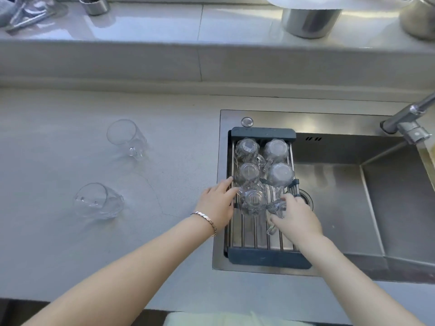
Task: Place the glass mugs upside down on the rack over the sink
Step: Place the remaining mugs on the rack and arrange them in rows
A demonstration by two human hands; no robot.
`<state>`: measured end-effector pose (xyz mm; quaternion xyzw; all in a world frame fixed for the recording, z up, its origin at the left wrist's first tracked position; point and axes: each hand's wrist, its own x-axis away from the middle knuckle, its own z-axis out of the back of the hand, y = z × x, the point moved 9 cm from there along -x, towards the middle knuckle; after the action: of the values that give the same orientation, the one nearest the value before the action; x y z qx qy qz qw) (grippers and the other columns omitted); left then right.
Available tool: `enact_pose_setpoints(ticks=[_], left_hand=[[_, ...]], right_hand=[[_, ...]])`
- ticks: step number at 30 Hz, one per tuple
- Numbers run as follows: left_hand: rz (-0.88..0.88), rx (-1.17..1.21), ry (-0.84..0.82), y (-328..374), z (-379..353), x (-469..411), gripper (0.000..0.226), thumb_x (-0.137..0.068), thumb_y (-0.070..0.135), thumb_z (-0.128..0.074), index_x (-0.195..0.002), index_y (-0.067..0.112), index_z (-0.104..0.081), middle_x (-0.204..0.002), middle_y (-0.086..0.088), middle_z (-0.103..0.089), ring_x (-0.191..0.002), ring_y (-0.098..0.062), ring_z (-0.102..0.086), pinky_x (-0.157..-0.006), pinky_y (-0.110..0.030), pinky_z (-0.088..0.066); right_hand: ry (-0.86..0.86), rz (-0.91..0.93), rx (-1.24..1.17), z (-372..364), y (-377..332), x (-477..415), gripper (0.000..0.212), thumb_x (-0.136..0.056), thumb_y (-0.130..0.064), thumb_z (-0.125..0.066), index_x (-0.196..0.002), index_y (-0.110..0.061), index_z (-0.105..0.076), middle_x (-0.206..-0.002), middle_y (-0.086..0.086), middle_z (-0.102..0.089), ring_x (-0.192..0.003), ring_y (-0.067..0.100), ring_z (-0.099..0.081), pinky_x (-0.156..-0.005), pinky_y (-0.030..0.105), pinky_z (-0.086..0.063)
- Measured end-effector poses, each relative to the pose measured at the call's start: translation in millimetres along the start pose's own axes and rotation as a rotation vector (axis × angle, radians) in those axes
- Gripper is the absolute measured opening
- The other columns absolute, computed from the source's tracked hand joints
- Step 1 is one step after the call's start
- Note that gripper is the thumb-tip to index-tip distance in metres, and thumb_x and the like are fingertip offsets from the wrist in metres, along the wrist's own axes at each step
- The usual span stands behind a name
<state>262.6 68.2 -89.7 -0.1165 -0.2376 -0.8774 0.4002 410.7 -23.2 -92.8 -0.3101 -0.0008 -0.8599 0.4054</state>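
Two hands are busy at the near end of the rack (268, 256), which sits over the left side of the sink (367, 208). The right hand (295, 216) is wrapped around a glass mug (275, 207) and holds it low over the metal bars, and I think it is about to set it down. This mug is clear and shiny, and its handle (270, 229) pokes out toward the person. I cannot tell for sure if it is fully upside down yet, because the hand hides most of it. The left hand (215, 204) is open, with its fingertips touching the side of another mug (253, 201) that stands upside down on the bars. It could go wrong here: the two mugs are very close, so glass may bump glass and chip. Wet glass is slippery, so the held mug might slide out and drop onto the bars. A push from the left hand could also knock its mug into the ones behind. Farther back on the rack, four more mugs (247, 174) stand upside down in two rows, almost touching. Out to the left, well apart from the sink, two mugs (98, 201) still wait on the table (58, 149), one nearer and one farther (126, 137).
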Motion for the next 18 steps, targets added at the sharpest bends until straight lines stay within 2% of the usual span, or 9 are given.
enact_pose_setpoints(ticks=[2, 4, 7, 10, 12, 15, 18], left_hand=[[0.087, -0.02, 0.055, -38.1, 23.5, 25.6, 0.044, -0.092, 0.021, -0.045, -0.136, 0.021, -0.037, -0.155, 0.001, -0.022, -0.142, -0.017, -0.023, -0.115, -0.036, -0.018], [0.212, -0.067, 0.118, -89.1, 47.8, 54.5, 0.047, -0.09, 0.027, -0.048, -0.135, 0.023, -0.037, -0.154, 0.002, -0.024, -0.142, -0.015, -0.02, -0.115, -0.035, -0.017], [0.484, -0.115, 0.138, -172.1, 76.1, 99.7, 0.073, -0.08, 0.041, -0.06, -0.141, 0.026, -0.023, -0.156, -0.002, -0.012, -0.144, -0.023, -0.012, -0.114, -0.039, -0.017], [0.676, -0.081, 0.041, -235.7, 82.5, 133.5, 0.096, -0.069, 0.053, -0.066, -0.144, 0.027, -0.011, -0.156, -0.004, -0.008, -0.144, -0.027, -0.01, -0.112, -0.042, -0.024], [0.693, 0.002, -0.033, -258.3, 76.5, 141.4, 0.093, -0.069, 0.052, -0.067, -0.143, 0.029, -0.016, -0.152, -0.003, -0.02, -0.138, -0.027, -0.025, -0.105, -0.041, -0.034], [0.641, 0.097, -0.043, -272.1, 72.5, 138.4, 0.078, -0.067, 0.045, -0.068, -0.133, 0.029, -0.03, -0.135, 0.0, -0.043, -0.123, -0.024, -0.045, -0.089, -0.036, -0.045], [0.583, 0.104, -0.012, -277.9, 76.5, 129.6, 0.072, -0.066, 0.041, -0.069, -0.128, 0.029, -0.034, -0.127, 0.003, -0.047, -0.116, -0.02, -0.051, -0.082, -0.032, -0.046]], right_hand=[[-0.085, 0.17, -0.023, 1.7, -43.3, 10.9, 0.045, -0.085, -0.031, -0.059, -0.125, -0.019, -0.045, -0.121, 0.003, -0.054, -0.102, 0.021, -0.055, -0.082, 0.035, -0.049], [-0.193, 0.319, -0.053, -6.2, -92.1, 22.2, 0.042, -0.085, -0.031, -0.059, -0.123, -0.02, -0.048, -0.114, 0.0, -0.057, -0.091, 0.014, -0.053, -0.081, 0.031, -0.048], [-0.268, 0.462, -0.083, -26.4, -159.9, 30.9, 0.038, -0.084, -0.03, -0.06, -0.119, -0.019, -0.052, -0.105, -0.002, -0.059, -0.086, 0.013, -0.054, -0.081, 0.03, -0.047], [-0.278, 0.515, -0.113, -50.0, -217.0, 24.8, 0.039, -0.084, -0.029, -0.061, -0.121, -0.018, -0.051, -0.115, 0.002, -0.059, -0.096, 0.016, -0.056, -0.088, 0.032, -0.046], [-0.249, 0.513, -0.162, -61.9, -253.0, 12.8, 0.049, -0.083, -0.027, -0.063, -0.128, -0.016, -0.045, -0.127, 0.005, -0.053, -0.111, 0.018, -0.053, -0.094, 0.034, -0.044], [-0.178, 0.484, -0.321, -70.4, -304.3, -11.7, 0.079, -0.077, -0.024, -0.072, -0.14, -0.01, -0.028, -0.142, 0.009, -0.038, -0.129, 0.021, -0.041, -0.105, 0.036, -0.038], [-0.15, 0.445, -0.459, -72.2, -346.7, -43.3, 0.107, -0.067, -0.023, -0.081, -0.145, -0.008, -0.01, -0.152, 0.01, -0.021, -0.141, 0.022, -0.023, -0.115, 0.034, -0.024]])
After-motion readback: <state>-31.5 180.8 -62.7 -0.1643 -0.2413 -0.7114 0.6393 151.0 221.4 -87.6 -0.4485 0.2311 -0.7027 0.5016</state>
